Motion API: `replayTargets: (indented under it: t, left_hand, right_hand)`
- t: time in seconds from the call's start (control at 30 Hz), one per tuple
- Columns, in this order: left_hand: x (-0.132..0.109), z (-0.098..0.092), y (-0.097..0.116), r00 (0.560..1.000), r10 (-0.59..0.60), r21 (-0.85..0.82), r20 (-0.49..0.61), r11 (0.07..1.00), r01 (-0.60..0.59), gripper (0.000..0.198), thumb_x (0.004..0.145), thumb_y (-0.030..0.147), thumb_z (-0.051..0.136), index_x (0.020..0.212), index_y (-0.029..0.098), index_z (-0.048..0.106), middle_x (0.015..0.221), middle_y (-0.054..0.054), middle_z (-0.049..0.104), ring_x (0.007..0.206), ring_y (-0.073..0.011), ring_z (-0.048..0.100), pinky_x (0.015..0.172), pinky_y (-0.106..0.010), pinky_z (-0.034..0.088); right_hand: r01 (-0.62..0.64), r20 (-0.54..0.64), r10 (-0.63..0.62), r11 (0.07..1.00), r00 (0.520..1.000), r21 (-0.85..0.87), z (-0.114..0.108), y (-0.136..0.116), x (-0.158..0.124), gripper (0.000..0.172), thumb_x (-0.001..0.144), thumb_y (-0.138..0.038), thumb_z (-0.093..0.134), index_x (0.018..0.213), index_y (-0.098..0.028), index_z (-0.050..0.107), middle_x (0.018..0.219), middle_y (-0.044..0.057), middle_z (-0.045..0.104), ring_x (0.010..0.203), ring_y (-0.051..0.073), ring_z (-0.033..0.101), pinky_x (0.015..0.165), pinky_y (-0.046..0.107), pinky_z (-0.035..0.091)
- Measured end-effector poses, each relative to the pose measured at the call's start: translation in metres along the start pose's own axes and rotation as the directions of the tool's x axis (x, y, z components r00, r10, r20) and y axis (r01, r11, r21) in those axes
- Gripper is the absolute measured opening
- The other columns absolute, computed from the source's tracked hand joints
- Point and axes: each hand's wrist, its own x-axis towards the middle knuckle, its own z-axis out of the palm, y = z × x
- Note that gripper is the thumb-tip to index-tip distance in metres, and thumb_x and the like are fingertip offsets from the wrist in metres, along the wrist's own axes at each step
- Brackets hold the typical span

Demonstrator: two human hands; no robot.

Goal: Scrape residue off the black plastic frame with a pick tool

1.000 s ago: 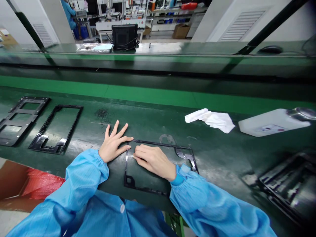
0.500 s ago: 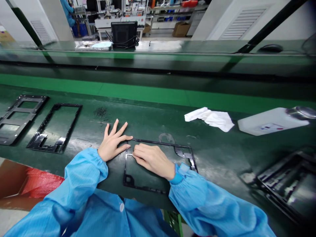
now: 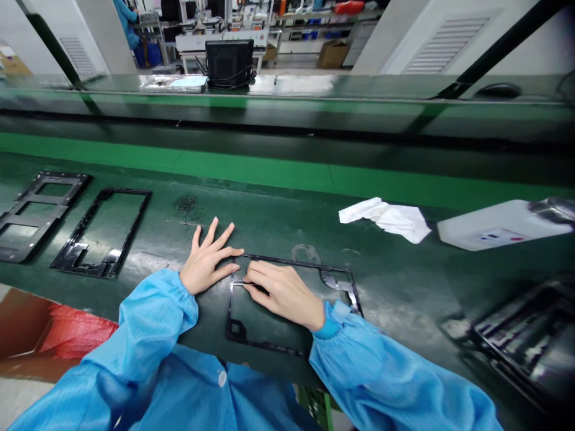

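Note:
A thin black rectangular frame (image 3: 287,261) lies flat on the green table in front of me. My left hand (image 3: 207,261) is spread at its upper left corner, with the index finger and thumb touching the edge. Pinched in my right hand (image 3: 283,293) are metal tweezers (image 3: 239,283), whose tips are at the frame's left side. What the tips touch is too small to tell. My right hand is over the inside of the frame, and its forearm hides the lower right part.
Two more black frames, one slim (image 3: 130,233) and one wider (image 3: 56,211), lie at the left. Small black scraps (image 3: 185,204) are near them. A white cloth (image 3: 386,219), a white bottle (image 3: 489,225) and stacked black frames (image 3: 525,335) are at the right.
The tweezers in my right hand stand slightly more open. My left hand keeps its place on the frame's corner. The whole view has shifted slightly.

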Motion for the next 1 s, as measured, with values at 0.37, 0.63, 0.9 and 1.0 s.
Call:
replayTargets:
  t: [0.37, 0.63, 0.9, 1.0]
  left_hand:
    - [0.0004, -0.0013, 0.0016, 1.000, -0.002, 0.011, 0.011, 1.000, 0.002, 0.033, 0.095, 0.040, 0.053, 0.126, 0.031, 0.059, 0.159, 0.000, 0.016, 0.146, -0.0328, -0.005, 0.111, -0.064, 0.002]
    - [0.0005, -0.0013, 0.0009, 1.000, -0.001, -0.019, 0.000, 1.000, 0.001, 0.033, 0.094, 0.040, 0.054, 0.126, 0.031, 0.060, 0.159, -0.001, 0.016, 0.146, -0.0330, -0.003, 0.112, -0.064, 0.002]
    - [0.0007, -0.0030, 0.0023, 1.000, -0.006, -0.015, 0.007, 1.000, 0.007, 0.033, 0.094, 0.039, 0.054, 0.125, 0.031, 0.060, 0.159, -0.001, 0.015, 0.146, -0.0330, -0.003, 0.111, -0.064, 0.003]
    - [0.0007, -0.0031, 0.0018, 1.000, -0.005, -0.018, 0.011, 1.000, 0.006, 0.033, 0.094, 0.039, 0.054, 0.125, 0.031, 0.060, 0.159, -0.002, 0.015, 0.146, -0.0333, -0.003, 0.111, -0.064, 0.003]
  right_hand:
    - [-0.003, -0.021, 0.003, 1.000, 1.000, 0.022, 0.0017, 0.0021, 0.0003, 0.017, 0.098, -0.023, 0.046, 0.085, -0.019, 0.055, 0.083, 0.003, 0.059, 0.076, 0.015, 0.054, 0.063, 0.025, 0.036]
    - [0.009, -0.009, -0.009, 1.000, 1.000, -0.030, 0.0025, 0.0003, 0.0000, 0.018, 0.099, -0.024, 0.045, 0.083, -0.019, 0.054, 0.084, 0.003, 0.059, 0.077, 0.015, 0.053, 0.062, 0.026, 0.035]
    - [0.033, -0.012, -0.032, 0.999, 0.999, 0.022, 0.0036, 0.0024, 0.0011, 0.021, 0.099, -0.022, 0.043, 0.082, -0.018, 0.054, 0.080, 0.002, 0.058, 0.073, 0.014, 0.052, 0.063, 0.025, 0.035]
    - [0.028, -0.015, -0.027, 0.996, 1.000, 0.083, 0.0018, 0.0026, 0.0015, 0.021, 0.099, -0.023, 0.044, 0.082, -0.019, 0.055, 0.079, 0.002, 0.058, 0.073, 0.014, 0.053, 0.063, 0.024, 0.036]
